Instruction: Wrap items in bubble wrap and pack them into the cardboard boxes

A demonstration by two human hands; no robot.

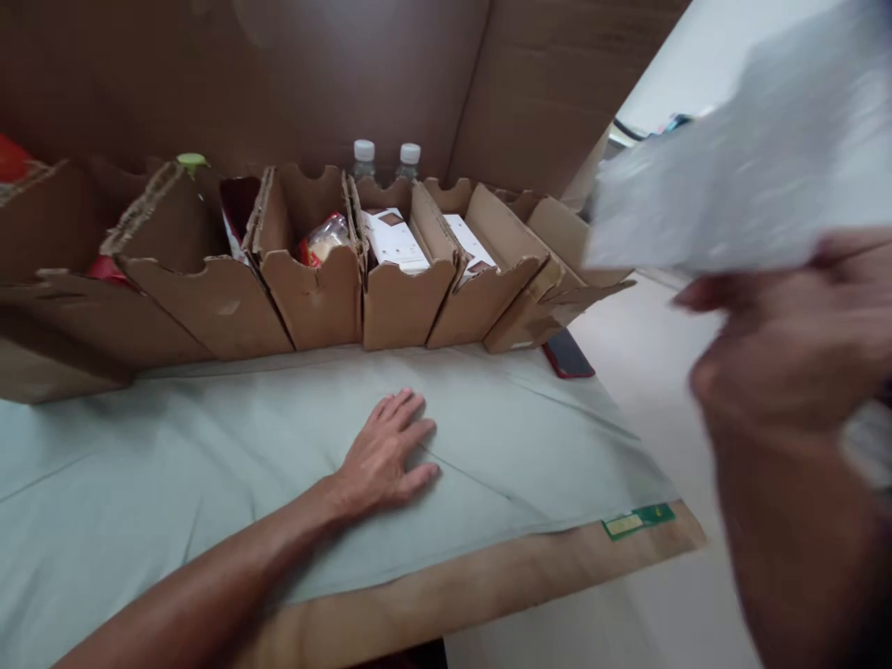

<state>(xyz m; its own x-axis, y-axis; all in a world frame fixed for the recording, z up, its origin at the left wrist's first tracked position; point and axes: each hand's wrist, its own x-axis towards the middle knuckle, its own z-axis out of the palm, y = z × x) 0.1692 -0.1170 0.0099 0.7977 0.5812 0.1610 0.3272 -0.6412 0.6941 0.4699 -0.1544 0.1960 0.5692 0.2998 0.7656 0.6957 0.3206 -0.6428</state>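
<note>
My left hand (385,457) lies flat, palm down, on the pale green cloth (502,446) with its fingers spread, holding nothing. Raised at the right side of the view, my right hand (787,344) is closed on the lower edge of a whitish, see-through sheet of bubble wrap (717,186). Both the sheet and this hand are smeared by motion, and the sheet's far end runs out of view. Beyond my left hand stands a row of open cardboard bins. White boxes lie in one bin (399,311) and in its right-hand neighbour (480,307).
A clear plastic packet (326,240) sits in a middle bin. Two white-capped bottles (363,158) stand behind the row, before a tall cardboard wall (348,74). A dark phone-like slab (569,353) lies by the rightmost bin. The wooden table edge (432,585) bears a green label (638,521).
</note>
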